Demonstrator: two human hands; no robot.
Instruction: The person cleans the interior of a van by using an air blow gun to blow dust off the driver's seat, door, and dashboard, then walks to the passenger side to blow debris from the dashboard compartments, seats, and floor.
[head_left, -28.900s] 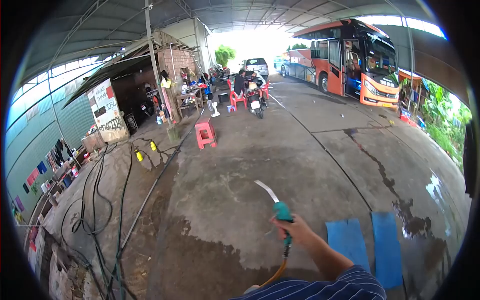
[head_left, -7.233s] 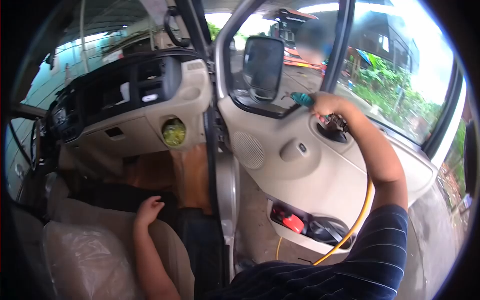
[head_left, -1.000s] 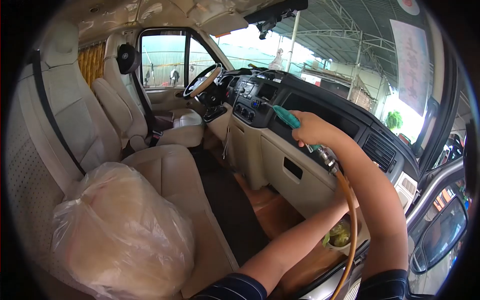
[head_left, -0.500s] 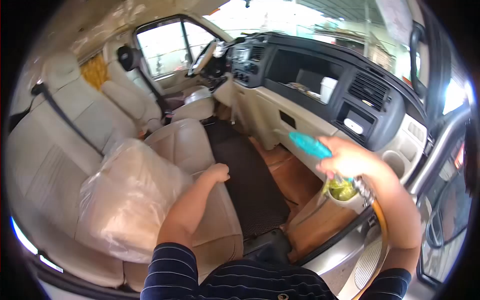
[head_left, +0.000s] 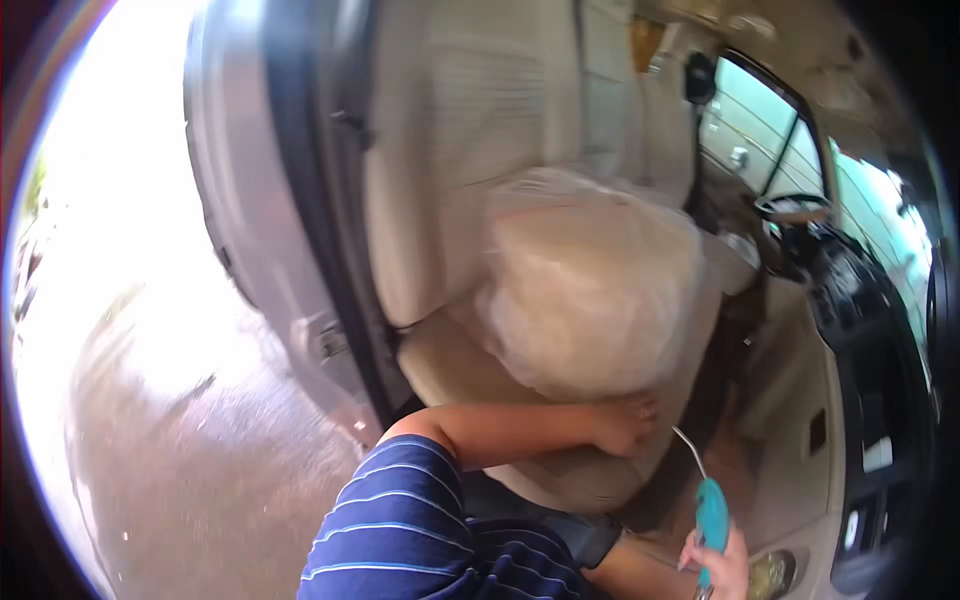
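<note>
My right hand (head_left: 730, 565), at the bottom right, is wrapped round the teal handle of an air blow gun (head_left: 712, 515). Its thin bent metal nozzle points up towards the front edge of the passenger seat (head_left: 570, 480). My left hand (head_left: 628, 425) rests at that seat's cushion, fingers curled and nothing visible in them. Just beyond it, a bulky beige bundle in clear plastic (head_left: 600, 290) lies on the seat against the backrest.
The dashboard (head_left: 880, 400) runs down the right side, with the steering wheel (head_left: 795, 208) at the far end. A door pillar (head_left: 300, 250) stands on the left, beside wet-looking ground (head_left: 200, 450). Greenish stuff sits in a holder (head_left: 770, 575) at the lower right.
My view has swung left towards the seat and the ground outside. The blow gun, still in my right hand, now points towards the seat; my left hand stays by the cushion.
</note>
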